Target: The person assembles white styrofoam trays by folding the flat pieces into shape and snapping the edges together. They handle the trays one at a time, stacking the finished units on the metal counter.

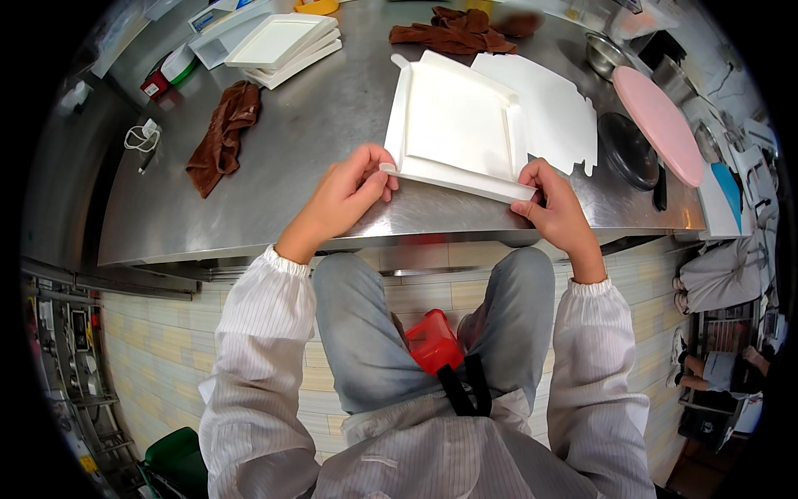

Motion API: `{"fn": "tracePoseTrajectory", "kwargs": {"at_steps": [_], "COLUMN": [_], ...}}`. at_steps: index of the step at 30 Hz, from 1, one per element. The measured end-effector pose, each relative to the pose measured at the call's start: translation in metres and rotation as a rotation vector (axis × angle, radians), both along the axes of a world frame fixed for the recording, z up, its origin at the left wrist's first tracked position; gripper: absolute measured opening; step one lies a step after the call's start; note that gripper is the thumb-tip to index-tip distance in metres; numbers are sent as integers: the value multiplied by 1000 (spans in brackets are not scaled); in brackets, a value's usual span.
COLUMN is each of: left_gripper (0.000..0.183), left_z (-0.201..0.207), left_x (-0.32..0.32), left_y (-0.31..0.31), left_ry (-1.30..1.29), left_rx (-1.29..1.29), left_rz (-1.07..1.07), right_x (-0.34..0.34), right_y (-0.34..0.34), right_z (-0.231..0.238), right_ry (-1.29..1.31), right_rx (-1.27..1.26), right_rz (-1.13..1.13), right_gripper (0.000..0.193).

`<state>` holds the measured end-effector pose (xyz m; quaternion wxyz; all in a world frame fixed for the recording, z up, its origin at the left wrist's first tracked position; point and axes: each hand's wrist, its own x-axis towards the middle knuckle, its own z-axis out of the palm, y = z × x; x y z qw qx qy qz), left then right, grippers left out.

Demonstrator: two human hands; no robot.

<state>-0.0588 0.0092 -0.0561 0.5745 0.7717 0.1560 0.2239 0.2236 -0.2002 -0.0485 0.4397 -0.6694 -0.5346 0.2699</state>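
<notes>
A white cardboard box (pixel 457 121), partly folded with its side walls raised, lies on the steel table in front of me. My left hand (pixel 353 187) pinches its near left corner, fingers curled round a small flap. At the near right corner my right hand (pixel 555 204) grips the front wall, thumb on the near side. A flat, unfolded white box blank (pixel 555 112) lies behind and to the right, partly under the box. Several folded white box trays (pixel 283 46) are stacked at the far left.
Brown cloths (pixel 223 137) lie left and at the back. On the right are a black pan lid (pixel 628 150), a pink round board (pixel 658 125) and a metal bowl (pixel 605 55). A white cable (pixel 145 135) sits far left. The steel table's (pixel 274 216) front edge is before my knees.
</notes>
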Motion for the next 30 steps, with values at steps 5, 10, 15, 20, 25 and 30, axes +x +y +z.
{"fn": "tracePoseTrajectory", "kwargs": {"at_steps": [5,10,15,20,25,30], "left_gripper": [23,40,49,53,51,50], "left_z": [-8,-2,-3,8,6,3], "left_x": [4,1,0,7,18,24], "left_y": [5,3,5,0,11,29], "left_ry": [-110,-204,-192,-132,-45,84], "left_rx": [-113,-139,-97,-120,-108,-42], "left_rz": [-26,-27,-50,26,30,-17], "right_x": [1,-1,0,-1,-1,-1], "right_y": [-1,-1,-1,-2,-2,-2], "right_z": [0,3,1,3,3,5], "right_ry": [4,40,27,16,23,6], "right_rx": [2,-10,4,3,0,-10], "right_rz": [9,6,16,29,38,59], "right_gripper": [28,28,28,28,28,28]}}
